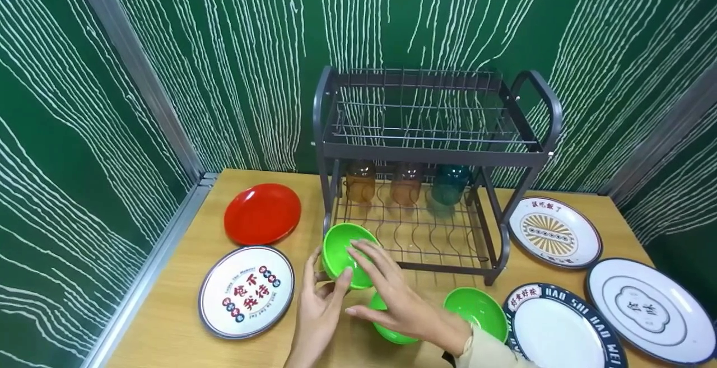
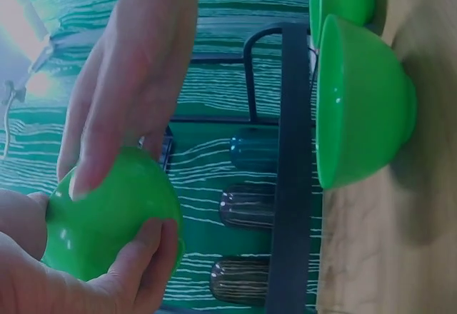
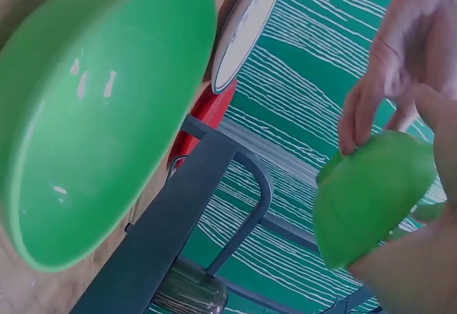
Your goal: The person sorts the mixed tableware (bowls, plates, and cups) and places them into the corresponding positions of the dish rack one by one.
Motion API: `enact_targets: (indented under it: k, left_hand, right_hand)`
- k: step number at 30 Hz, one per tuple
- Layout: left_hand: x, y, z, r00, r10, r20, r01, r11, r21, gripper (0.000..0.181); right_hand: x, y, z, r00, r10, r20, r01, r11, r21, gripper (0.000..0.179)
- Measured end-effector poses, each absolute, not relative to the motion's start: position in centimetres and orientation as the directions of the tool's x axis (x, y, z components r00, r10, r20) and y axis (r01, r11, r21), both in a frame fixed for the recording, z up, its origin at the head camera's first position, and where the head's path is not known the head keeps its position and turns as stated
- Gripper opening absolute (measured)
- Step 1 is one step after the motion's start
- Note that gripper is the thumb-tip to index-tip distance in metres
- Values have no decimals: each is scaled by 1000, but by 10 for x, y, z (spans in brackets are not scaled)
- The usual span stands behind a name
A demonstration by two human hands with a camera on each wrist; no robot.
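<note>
My left hand [image 1: 322, 301] grips a small green bowl [image 1: 339, 247], its thumb at the near rim and its fingers against the outside. The bowl is held up and tilted before the front left corner of a dark dish rack [image 1: 431, 155]. Over the bowl's opening reaches my right hand [image 1: 397, 295], fingers nearly straight and touching the bowl, thumb spread away. In the left wrist view the held bowl [image 2: 114, 214] shows its rounded outside. Below my right hand stands a second green bowl [image 1: 392, 331], partly hidden, and a third green bowl [image 1: 473, 309] sits right of it.
Amber, pink and teal glasses [image 1: 406, 183] stand on the rack's lower tier. On the table's left lie a red plate [image 1: 262, 214] and a white printed plate [image 1: 246, 292]. Several white plates [image 1: 650, 309] lie to the right. Green walls [image 1: 257, 65] enclose the table.
</note>
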State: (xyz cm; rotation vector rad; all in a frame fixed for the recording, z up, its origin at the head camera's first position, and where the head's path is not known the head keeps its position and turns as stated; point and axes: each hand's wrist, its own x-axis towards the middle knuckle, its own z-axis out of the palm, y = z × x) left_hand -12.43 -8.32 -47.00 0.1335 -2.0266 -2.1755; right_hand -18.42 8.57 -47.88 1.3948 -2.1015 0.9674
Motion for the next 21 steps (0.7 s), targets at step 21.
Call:
enact_targets:
  k: [21]
  left_hand:
    - [-130,-67,-467,-972,-187,142,122,117,986,72]
  right_hand:
    - [-188,93,-493,-483,-512,711,-871,194,-451,57]
